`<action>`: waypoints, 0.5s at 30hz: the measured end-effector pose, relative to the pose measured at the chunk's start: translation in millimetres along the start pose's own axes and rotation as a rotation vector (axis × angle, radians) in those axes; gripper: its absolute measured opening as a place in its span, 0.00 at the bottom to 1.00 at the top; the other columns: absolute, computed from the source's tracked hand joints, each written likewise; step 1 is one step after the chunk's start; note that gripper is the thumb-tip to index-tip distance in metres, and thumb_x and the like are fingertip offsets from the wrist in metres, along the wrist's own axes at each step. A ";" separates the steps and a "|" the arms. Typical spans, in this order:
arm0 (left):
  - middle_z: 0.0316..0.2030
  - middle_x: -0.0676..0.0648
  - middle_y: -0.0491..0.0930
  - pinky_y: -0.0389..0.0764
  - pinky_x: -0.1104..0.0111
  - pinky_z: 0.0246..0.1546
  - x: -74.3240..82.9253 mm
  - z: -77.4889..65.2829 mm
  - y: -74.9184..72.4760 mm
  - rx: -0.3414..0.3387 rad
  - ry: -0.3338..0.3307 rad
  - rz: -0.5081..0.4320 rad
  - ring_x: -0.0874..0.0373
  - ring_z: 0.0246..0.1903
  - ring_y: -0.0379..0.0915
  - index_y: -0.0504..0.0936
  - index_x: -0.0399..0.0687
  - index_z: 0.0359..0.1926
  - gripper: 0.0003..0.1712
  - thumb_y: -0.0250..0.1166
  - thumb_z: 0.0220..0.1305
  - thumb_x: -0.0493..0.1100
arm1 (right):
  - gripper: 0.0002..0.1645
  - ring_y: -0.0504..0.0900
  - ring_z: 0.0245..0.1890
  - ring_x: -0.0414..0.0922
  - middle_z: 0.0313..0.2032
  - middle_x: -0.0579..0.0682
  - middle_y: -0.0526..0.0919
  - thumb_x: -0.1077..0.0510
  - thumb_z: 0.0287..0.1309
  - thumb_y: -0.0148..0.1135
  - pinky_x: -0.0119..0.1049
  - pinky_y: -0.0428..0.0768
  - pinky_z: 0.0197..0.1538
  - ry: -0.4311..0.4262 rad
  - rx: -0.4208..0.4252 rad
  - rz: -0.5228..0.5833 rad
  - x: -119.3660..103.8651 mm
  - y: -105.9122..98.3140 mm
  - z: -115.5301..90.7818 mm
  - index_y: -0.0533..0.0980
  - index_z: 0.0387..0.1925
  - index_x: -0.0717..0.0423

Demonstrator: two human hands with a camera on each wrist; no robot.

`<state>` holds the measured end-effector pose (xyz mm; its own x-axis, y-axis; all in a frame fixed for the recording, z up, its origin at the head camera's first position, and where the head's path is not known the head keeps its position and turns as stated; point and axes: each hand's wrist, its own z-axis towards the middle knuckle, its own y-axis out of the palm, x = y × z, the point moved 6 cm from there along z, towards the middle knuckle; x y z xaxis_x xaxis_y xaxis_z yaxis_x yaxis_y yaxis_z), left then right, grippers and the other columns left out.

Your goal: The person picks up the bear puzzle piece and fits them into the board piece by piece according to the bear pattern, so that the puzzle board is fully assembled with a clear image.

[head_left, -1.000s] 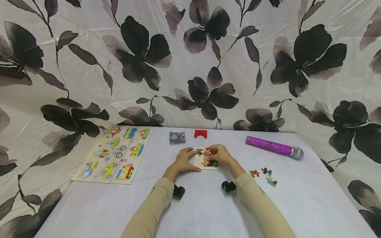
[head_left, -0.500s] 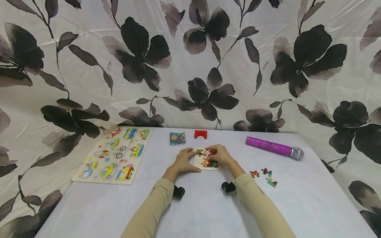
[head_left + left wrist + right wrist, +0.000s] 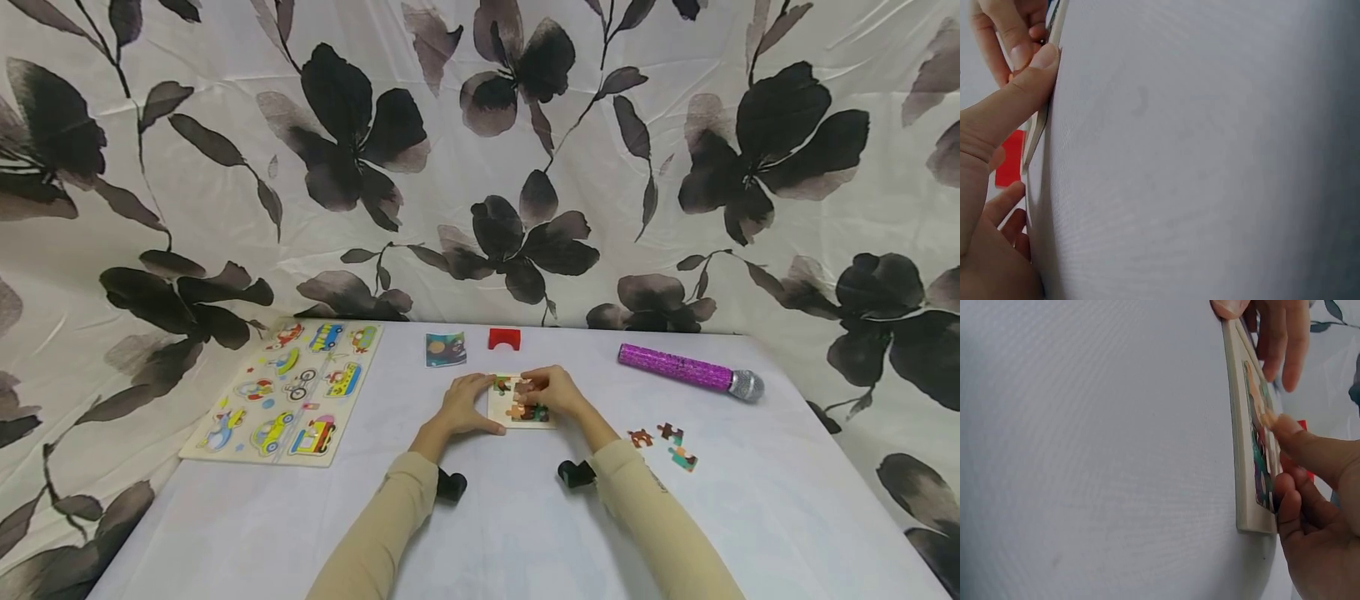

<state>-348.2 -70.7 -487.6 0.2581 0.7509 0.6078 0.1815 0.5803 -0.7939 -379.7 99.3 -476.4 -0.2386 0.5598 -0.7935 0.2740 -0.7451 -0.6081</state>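
Note:
A small wooden jigsaw board lies flat mid-table, partly filled with colourful pieces. My left hand holds its left side, thumb at the near edge and fingers toward the far edge. In the left wrist view, that thumb presses along the pale rim. My right hand leans over the board's right part. Its thumb and fingers pinch a light orange puzzle piece just above the picture recess, seen in the right wrist view; the fingers hide part of the board. Several loose puzzle pieces lie beside the right forearm.
A large peg puzzle board with vehicles lies at the left. Behind the jigsaw are a small picture card and a red arch block. A purple glitter microphone lies at the right back, before a floral curtain.
The right hand's fingers have shifted very slightly over the board. The left hand stays at the board's left side, and the loose pieces have not moved.

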 end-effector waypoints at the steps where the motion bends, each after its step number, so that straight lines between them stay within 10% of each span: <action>1: 0.65 0.39 0.63 0.53 0.47 0.65 -0.5 -0.3 0.4 0.003 -0.004 -0.009 0.41 0.66 0.51 0.66 0.46 0.66 0.54 0.79 0.36 0.54 | 0.24 0.73 0.32 0.43 0.32 0.55 0.81 0.64 0.51 0.68 0.30 0.74 0.37 0.004 0.013 0.034 1.0 -1.0 -0.3 0.76 0.51 0.70; 15: 0.40 0.44 0.79 0.66 0.51 0.49 22.2 0.0 3.1 0.135 0.085 -0.092 0.49 0.46 0.67 0.86 0.43 0.37 0.21 0.77 0.41 0.48 | 0.25 0.75 0.31 0.40 0.34 0.59 0.83 0.63 0.53 0.67 0.29 0.74 0.35 0.012 0.086 0.142 6.8 -5.6 -0.5 0.75 0.52 0.72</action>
<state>-341.9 -52.3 -476.6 0.3269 0.6666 0.6700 0.0804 0.6867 -0.7225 -382.4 107.5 -478.4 -0.1924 0.4508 -0.8717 0.2236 -0.8448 -0.4862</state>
